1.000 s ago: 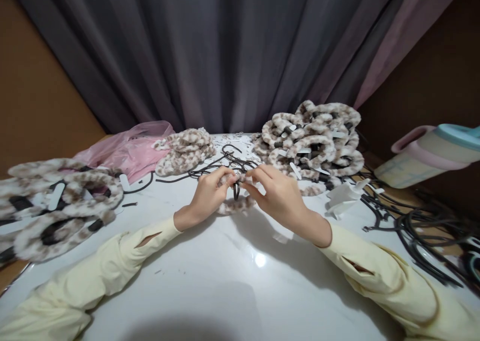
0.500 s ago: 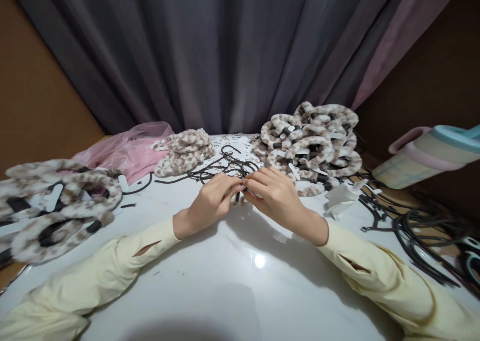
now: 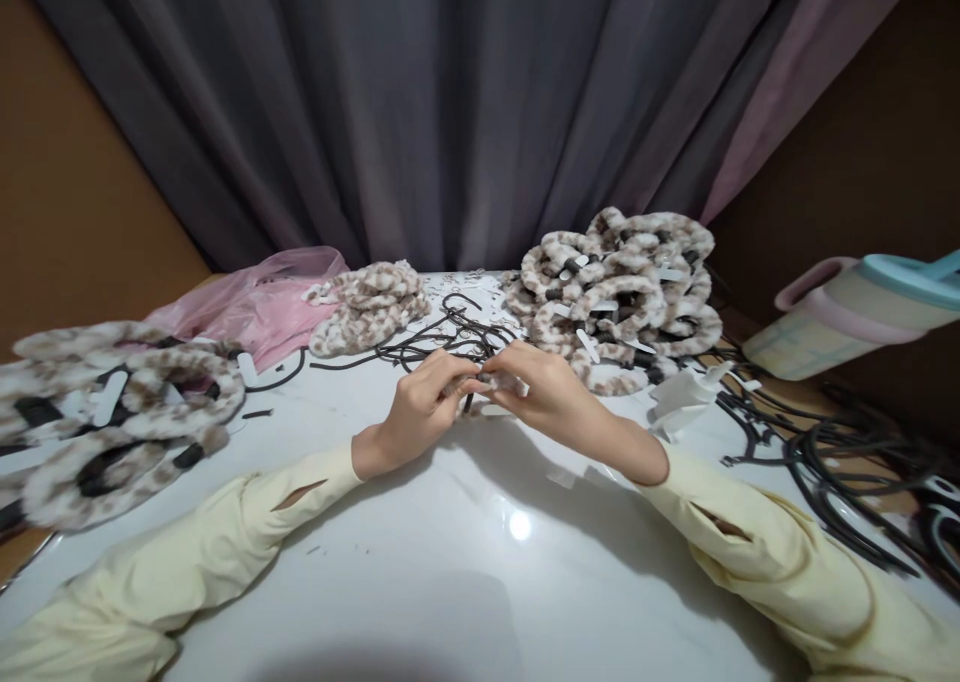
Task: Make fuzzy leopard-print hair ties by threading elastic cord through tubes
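Above the middle of the white table, my left hand [image 3: 426,400] and my right hand [image 3: 546,394] meet fingertip to fingertip. Both are closed in a pinch on a short dark piece of black tube [image 3: 484,378]. Spotted plush and a white tag [image 3: 496,411] show just beneath the fingers; most of that piece is hidden by my hands. Right behind them lies a loose heap of thin black tubes [image 3: 420,345]. A small pile of spotted plush strips [image 3: 371,307] sits to the left of this heap.
Spotted plush rings with black joints and white tags are piled at the back right [image 3: 622,292] and at the left [image 3: 127,412]. A pink plastic bag [image 3: 262,307], crumpled white tissue [image 3: 684,399], black tube coils [image 3: 832,472] and a lidded tumbler [image 3: 840,322] stand around the table.
My right wrist has shifted slightly to the right and down, and its fingers are more arched. The white tag now shows below my fingertips. The piles have not moved.
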